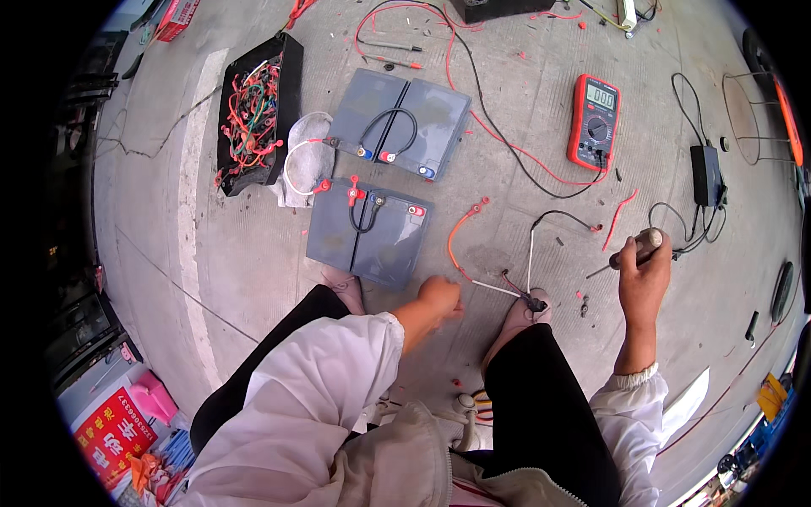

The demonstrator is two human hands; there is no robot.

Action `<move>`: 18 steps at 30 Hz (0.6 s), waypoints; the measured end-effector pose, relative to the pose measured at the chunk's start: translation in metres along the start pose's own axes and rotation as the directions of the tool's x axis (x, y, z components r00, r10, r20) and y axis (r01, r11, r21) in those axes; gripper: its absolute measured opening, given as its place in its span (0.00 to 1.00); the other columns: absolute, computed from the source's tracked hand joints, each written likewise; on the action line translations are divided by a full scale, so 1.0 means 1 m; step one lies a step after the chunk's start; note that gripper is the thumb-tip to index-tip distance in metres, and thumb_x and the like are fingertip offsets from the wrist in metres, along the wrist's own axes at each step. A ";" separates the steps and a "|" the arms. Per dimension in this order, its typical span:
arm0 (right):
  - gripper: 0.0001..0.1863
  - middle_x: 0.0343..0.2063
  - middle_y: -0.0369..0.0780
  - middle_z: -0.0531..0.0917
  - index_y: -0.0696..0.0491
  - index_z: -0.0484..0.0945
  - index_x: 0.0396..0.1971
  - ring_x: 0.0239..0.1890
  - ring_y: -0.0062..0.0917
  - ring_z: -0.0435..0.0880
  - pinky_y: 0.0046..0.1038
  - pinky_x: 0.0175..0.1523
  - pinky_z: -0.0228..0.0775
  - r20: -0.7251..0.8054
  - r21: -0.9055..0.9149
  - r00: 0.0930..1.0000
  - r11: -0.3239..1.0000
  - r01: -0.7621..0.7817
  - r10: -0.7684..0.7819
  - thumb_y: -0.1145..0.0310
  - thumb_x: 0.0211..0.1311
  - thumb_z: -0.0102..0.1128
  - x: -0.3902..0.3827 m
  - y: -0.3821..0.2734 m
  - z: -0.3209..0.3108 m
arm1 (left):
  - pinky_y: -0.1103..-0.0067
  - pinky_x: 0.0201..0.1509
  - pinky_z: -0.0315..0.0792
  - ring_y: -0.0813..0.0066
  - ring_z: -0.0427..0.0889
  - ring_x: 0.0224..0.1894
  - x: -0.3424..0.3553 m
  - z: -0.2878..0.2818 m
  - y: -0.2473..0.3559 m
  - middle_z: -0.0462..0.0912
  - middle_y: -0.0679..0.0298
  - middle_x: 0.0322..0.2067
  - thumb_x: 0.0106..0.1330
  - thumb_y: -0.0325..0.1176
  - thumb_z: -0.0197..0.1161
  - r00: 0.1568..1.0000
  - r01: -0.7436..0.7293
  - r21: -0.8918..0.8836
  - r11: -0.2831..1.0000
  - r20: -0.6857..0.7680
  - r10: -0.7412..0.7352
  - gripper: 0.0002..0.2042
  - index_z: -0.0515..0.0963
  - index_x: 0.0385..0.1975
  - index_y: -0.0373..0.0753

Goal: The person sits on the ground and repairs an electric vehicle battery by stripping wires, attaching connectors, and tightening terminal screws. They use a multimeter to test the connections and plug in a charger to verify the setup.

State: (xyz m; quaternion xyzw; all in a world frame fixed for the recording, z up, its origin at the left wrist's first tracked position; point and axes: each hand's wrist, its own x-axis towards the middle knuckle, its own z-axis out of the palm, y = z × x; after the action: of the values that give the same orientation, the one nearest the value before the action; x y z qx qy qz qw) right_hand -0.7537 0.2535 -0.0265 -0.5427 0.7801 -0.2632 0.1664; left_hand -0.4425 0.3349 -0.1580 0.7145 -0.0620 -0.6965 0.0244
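In my right hand is a screwdriver, gripped by its pale handle, its thin shaft pointing left and down. My left hand is curled, slightly blurred, above the floor by the near batteries; whether anything is in it I cannot make out. Two near batteries and two far batteries lie side by side, grey, each pair joined by a short black cable. A white cable links the pairs. Between my hands, a wire lead with orange, white and black lengths runs to a dark connector at my shoe.
A red multimeter lies beyond my right hand, with black and red test probes at the far end of its leads. A black box full of cut wires stands at left. A black power adapter lies at right.
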 end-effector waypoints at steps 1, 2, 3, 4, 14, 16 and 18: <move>0.13 0.34 0.40 0.78 0.57 0.72 0.45 0.31 0.23 0.77 0.26 0.39 0.73 -0.016 0.146 1.000 0.989 0.010 -0.008 0.71 0.63 0.62 0.000 -0.008 -0.007 | 0.67 0.40 0.83 0.63 0.83 0.38 -0.015 -0.010 0.016 0.80 0.54 0.39 0.73 0.36 0.56 0.999 0.033 0.236 0.971 0.034 -0.043 0.15 0.75 0.48 0.29; 0.12 0.35 0.38 0.78 0.57 0.72 0.46 0.32 0.20 0.76 0.25 0.39 0.73 -0.036 0.282 0.999 0.959 0.024 -0.015 0.72 0.66 0.61 -0.001 -0.016 -0.016 | 0.67 0.39 0.83 0.63 0.84 0.38 -0.033 -0.019 0.034 0.80 0.53 0.39 0.72 0.37 0.56 0.994 0.052 0.461 0.886 0.064 -0.091 0.16 0.76 0.48 0.28; 0.12 0.35 0.37 0.78 0.57 0.72 0.46 0.32 0.19 0.76 0.24 0.39 0.73 -0.050 0.359 0.999 0.933 0.014 0.005 0.71 0.67 0.60 -0.003 -0.025 -0.022 | 0.68 0.39 0.83 0.64 0.84 0.38 -0.055 -0.033 0.053 0.81 0.53 0.39 0.72 0.37 0.56 0.983 -0.053 0.589 0.807 0.173 -0.062 0.16 0.76 0.48 0.28; 0.11 0.35 0.36 0.78 0.56 0.72 0.46 0.32 0.18 0.76 0.23 0.39 0.72 -0.066 0.429 0.998 0.903 0.007 0.023 0.71 0.68 0.59 -0.004 -0.035 -0.029 | 0.69 0.38 0.83 0.64 0.84 0.37 -0.077 -0.051 0.074 0.81 0.53 0.39 0.72 0.38 0.56 0.957 -0.172 0.688 0.704 0.287 -0.047 0.17 0.77 0.47 0.28; 0.15 0.40 0.39 0.82 0.58 0.71 0.51 0.43 0.19 0.82 0.22 0.48 0.75 0.142 0.540 0.961 0.832 0.127 -0.239 0.77 0.66 0.60 -0.017 -0.165 -0.065 | 0.63 0.49 0.75 0.48 0.81 0.45 -0.108 -0.139 0.137 0.83 0.52 0.41 0.62 0.28 0.61 0.380 -0.678 0.735 -0.027 0.381 0.843 0.13 0.80 0.47 0.39; 0.16 0.40 0.38 0.82 0.58 0.71 0.52 0.45 0.20 0.82 0.23 0.49 0.75 0.162 0.524 0.942 0.834 0.170 -0.293 0.77 0.65 0.61 -0.012 -0.184 -0.061 | 0.62 0.49 0.75 0.48 0.80 0.47 -0.086 -0.124 0.128 0.81 0.52 0.43 0.62 0.28 0.61 0.246 -0.701 0.703 -0.115 0.390 0.887 0.14 0.80 0.48 0.40; 0.17 0.40 0.38 0.81 0.58 0.71 0.52 0.43 0.19 0.81 0.22 0.49 0.74 0.123 0.561 0.936 0.801 0.208 -0.329 0.76 0.65 0.62 -0.008 -0.200 -0.054 | 0.63 0.49 0.76 0.51 0.79 0.48 -0.073 -0.118 0.125 0.78 0.55 0.45 0.62 0.26 0.60 0.224 -0.649 0.739 -0.180 0.412 0.883 0.13 0.79 0.46 0.41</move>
State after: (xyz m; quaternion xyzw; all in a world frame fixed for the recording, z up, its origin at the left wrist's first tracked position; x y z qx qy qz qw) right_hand -0.6284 0.2189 0.1346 -0.6042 0.5663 -0.4328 0.3562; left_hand -0.3331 0.2135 -0.0668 0.5097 -0.7968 -0.3038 0.1145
